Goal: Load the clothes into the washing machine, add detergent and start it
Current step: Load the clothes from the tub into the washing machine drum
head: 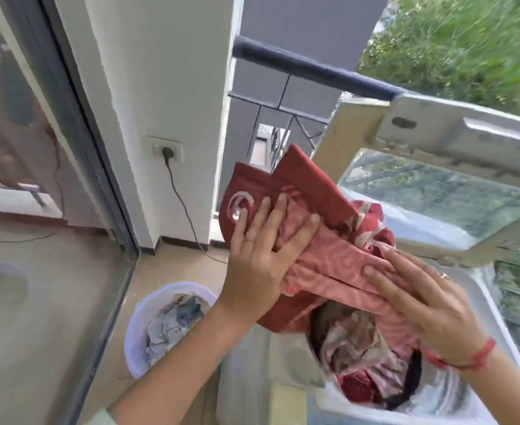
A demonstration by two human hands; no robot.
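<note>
A red curtain (311,191) with a metal eyelet is bunched over the open top of the white washing machine (252,378). My left hand (261,256) presses flat on its left side, fingers spread. My right hand (430,299) lies flat on the lighter patterned fold at the right. Part of the cloth hangs down into the drum (449,394), where more red and brown cloth (353,342) lies. The machine's lid (436,185) stands raised behind the curtain.
A white basket (139,326) with blue and grey clothes sits on the floor left of the machine. A wall socket (166,152) with a black cable is on the white pillar. A dark railing (311,69) runs behind; a glass sliding door (78,133) is at left.
</note>
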